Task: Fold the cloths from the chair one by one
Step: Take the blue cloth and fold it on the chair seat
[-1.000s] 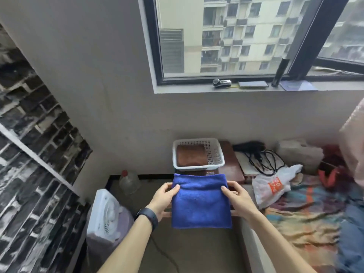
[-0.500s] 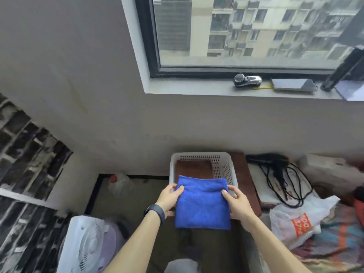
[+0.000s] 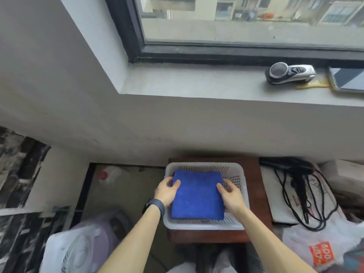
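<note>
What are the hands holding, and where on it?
A folded blue cloth: the left hand grips its left edge, the right hand its right edge, inside the white basket.

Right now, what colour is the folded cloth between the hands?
The cloth is plain bright blue with no pattern, clearest in the head view.

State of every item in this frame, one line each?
white perforated plastic basket: upright on brown wooden stand
blue folded terry cloth: folded, inside the basket, held at both sides
left hand: grips cloth's left edge, thumb on top
right hand: grips cloth's right edge, thumb on top
silver-and-black electric shaver: lying on its side on grey windowsill
black cable: loosely tangled, right of the basket
</note>
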A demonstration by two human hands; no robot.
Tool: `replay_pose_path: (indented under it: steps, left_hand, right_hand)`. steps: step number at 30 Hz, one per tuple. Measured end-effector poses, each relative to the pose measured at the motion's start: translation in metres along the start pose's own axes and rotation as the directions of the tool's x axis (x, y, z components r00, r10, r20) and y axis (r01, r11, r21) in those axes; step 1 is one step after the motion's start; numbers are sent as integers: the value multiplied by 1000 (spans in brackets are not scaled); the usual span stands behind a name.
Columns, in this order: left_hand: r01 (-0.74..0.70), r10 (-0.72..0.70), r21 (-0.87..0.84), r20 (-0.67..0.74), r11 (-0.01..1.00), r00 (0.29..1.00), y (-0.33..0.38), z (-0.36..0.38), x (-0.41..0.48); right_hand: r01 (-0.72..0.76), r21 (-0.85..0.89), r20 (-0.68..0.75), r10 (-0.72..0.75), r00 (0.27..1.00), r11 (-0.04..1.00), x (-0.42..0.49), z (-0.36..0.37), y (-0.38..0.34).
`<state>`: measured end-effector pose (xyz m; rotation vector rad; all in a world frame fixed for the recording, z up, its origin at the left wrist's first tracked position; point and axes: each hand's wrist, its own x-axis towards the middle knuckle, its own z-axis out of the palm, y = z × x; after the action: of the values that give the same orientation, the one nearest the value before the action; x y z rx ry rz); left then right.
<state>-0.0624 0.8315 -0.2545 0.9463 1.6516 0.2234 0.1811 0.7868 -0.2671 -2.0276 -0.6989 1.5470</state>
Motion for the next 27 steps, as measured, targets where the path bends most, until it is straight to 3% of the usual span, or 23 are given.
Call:
replay_pose_path:
  steps: [4,7,10,12,14,19,27]
  left_hand:
    - [21,28,386,-120,922,992,6,9,-3]
    - [-42,237,656,-212,754,948,6,16,-21]
    - [-238,497,833,-50,500,866,3,22,-26]
    - [-328,553,861,67,389,831,2,26,-16]
    - [-367,528,874,159,317,834,-3,28,-2]
    - [-388,378,907,305,165,874,-39,25,27]
    - [-284,288,959,268,13,919,-40,41,48]
  right_hand:
    - [-28,-202,-71,14,997,979,6,2,8]
    - [54,-415,-210,-153,966,908,-8,5,19]
    - [269,-663,-134,-463,876,699,-17,18,24]
    - [369,-766,-12,-586,810,526,-13,31,24]
    - [387,-823,88,-580,810,415,-3,42,26]
    - [387,-876,197,-518,833,289,33,44,58]
    - [348,-878,169,-467,868,328,56,53,73]
